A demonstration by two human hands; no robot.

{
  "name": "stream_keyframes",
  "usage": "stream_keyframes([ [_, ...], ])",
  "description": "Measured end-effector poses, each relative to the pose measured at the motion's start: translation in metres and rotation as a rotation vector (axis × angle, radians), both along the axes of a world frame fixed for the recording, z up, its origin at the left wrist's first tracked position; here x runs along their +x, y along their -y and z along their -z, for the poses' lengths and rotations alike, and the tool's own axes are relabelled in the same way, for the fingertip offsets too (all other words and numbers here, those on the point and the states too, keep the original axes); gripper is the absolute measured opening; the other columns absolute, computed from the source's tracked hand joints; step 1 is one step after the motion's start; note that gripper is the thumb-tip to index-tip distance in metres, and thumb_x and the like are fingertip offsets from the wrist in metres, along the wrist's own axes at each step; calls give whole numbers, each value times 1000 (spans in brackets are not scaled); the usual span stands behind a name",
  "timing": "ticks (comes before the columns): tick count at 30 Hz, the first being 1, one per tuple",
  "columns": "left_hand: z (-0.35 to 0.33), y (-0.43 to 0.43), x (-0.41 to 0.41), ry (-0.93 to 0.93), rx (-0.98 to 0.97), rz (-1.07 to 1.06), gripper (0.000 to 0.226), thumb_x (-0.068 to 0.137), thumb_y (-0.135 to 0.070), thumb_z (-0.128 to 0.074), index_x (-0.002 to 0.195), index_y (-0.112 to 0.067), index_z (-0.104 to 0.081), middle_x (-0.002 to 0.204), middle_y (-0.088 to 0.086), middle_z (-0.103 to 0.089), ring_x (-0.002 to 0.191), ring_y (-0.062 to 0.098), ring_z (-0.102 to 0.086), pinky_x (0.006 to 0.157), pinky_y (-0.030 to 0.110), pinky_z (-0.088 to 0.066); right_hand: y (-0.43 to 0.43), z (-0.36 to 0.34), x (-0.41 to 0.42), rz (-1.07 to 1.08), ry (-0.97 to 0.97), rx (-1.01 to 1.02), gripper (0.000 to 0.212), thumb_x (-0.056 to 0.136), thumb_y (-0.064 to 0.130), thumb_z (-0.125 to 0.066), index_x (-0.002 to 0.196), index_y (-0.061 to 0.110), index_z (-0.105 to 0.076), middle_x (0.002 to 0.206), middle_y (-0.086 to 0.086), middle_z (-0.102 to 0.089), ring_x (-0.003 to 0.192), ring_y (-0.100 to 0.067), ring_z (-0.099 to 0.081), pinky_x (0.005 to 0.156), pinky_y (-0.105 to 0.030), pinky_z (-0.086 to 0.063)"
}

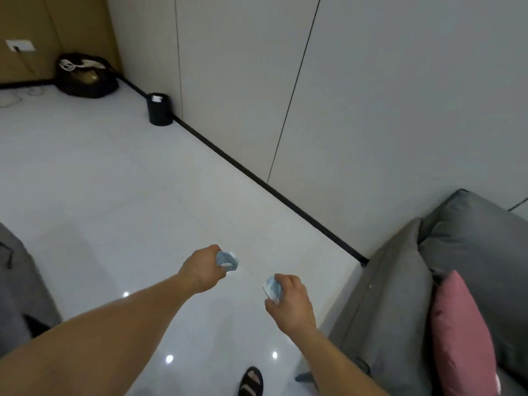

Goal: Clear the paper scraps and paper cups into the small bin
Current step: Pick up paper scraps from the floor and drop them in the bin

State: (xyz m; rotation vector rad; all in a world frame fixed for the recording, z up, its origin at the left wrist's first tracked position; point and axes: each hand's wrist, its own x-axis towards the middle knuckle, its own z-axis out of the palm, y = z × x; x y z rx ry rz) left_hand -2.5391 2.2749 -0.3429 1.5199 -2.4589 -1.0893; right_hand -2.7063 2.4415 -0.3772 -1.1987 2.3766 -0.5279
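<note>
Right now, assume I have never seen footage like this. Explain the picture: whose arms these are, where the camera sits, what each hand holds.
There is no machine here. A person wears one wide-angle camera on the head, looking forward and down, so the two bare arms are their own. The left hand grips a crumpled pale-blue wad; the right hand grips a second wad. Scraps or crushed cups: I cannot tell. Ahead, a small black bin stands on the pale floor against the wall. A grey sofa with a pink cushion is at right.
</note>
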Motion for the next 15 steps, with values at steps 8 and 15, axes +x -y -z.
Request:
stream_keyframes([
  [8,-21,98,-26,-11,-47,-181,28,84,-24,-62,111,-21,-56,99,-3,-60,87,17,-58,67,25,-42,152,-27,-73,-250,-66,-5,58,83,33,-66,137,26,-46,135,6,-44,120,-16,-45,96,-28,-44],
  [15,-10,217,2,-15,-36,-348,26,83,-23,-61,109,-21,-56,102,-1,-62,87,17,-59,66,25,-44,314,-34,-67,-445,-112,-15,56,83,32,-65,136,24,-48,134,5,-45,118,-16,-47,94,-29,-46],
])
